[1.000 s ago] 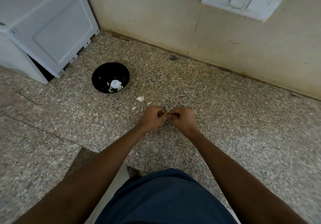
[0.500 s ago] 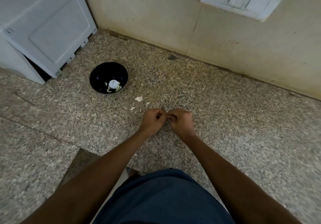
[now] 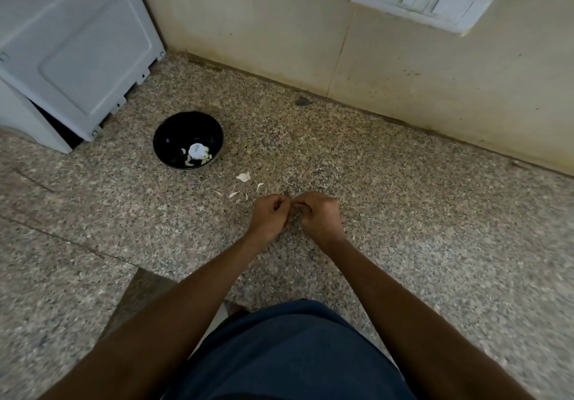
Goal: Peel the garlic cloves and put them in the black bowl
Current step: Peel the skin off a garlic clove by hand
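Two hands meet low over the speckled stone surface [image 3: 403, 244], knuckle to knuckle: the left hand [image 3: 269, 216] and the right hand [image 3: 320, 216] both have their fingers curled in tight toward a single spot between them, pinching something too small and too hidden to see, which I judge to be a garlic clove. The step in hand looks like peeling, with the skin being worked loose at the fingertips. Several pale scraps of peel [image 3: 243, 176] lie scattered on the surface just beyond the left hand, between it and the black bowl [image 3: 174, 132]. That bowl stands farther off, up and to the left near a white appliance [image 3: 74, 52], and holds a few whitish pieces in its bottom; whether all are peeled cloves I cannot tell. The next move calls for stripping the last skin away, letting it drop, then a reach of one hand over the scraps to release the bare clove into the bowl.
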